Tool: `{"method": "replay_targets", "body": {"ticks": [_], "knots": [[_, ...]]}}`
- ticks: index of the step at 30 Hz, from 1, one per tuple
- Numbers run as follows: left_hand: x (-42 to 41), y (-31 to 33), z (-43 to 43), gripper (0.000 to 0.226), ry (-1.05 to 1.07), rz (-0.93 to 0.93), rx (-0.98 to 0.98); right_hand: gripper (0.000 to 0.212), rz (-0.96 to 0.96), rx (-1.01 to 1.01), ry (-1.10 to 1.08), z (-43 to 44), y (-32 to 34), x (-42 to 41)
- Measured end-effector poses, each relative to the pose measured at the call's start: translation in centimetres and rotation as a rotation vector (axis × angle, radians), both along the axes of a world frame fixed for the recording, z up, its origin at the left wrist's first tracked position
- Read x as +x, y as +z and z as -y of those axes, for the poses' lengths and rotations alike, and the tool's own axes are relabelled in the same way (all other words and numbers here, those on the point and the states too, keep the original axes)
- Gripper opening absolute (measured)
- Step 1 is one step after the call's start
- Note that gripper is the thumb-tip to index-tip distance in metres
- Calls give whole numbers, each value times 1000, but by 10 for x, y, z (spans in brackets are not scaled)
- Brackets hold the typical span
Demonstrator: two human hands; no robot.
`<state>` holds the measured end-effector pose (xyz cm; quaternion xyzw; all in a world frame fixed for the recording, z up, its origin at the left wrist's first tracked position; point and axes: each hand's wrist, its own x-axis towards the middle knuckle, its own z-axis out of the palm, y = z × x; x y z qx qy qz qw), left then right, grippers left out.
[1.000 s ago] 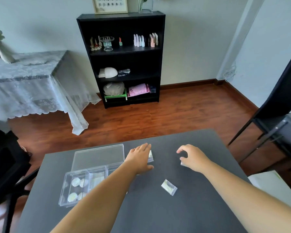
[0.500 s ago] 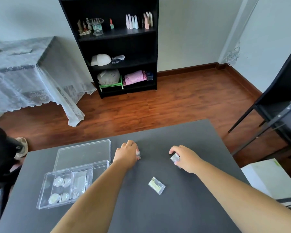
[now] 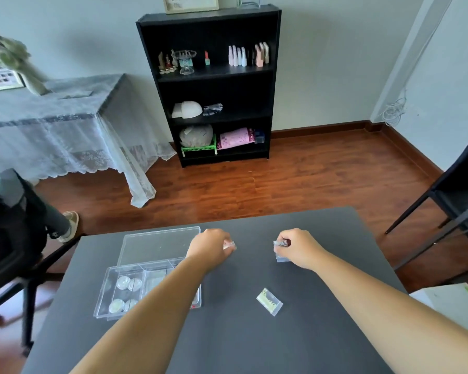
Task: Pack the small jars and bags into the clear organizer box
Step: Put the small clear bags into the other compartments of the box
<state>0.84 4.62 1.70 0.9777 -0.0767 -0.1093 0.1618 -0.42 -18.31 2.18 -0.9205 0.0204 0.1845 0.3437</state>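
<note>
Bags now sit in both sets of fingers: the left hand (image 3: pixel 210 248) has curled from flat to pinch one small bag (image 3: pixel 229 245), and the right hand (image 3: pixel 299 248) has closed on another bag (image 3: pixel 281 251), lifted off the dark surface (image 3: pixel 254 341). A third bag (image 3: pixel 269 301) lies loose nearer the person. Jars (image 3: pixel 125 292) already fill the organizer box (image 3: pixel 103 295), beside the left forearm, so two bags look ready to go in.

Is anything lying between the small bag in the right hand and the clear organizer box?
Only the left hand and its forearm sit between the right hand's small clear bag and the open clear plastic organizer box; otherwise bare dark tabletop.
</note>
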Motion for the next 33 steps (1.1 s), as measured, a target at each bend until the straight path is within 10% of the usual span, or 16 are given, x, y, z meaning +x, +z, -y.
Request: {"method": "replay_targets", "body": {"ticks": [25, 33], "knots": [[-57, 3, -123, 34, 42, -121, -52, 5, 47, 21, 210, -132, 22, -11], [-74, -8, -167, 103, 48, -88, 115, 11, 77, 80, 201, -157, 23, -9]]}}
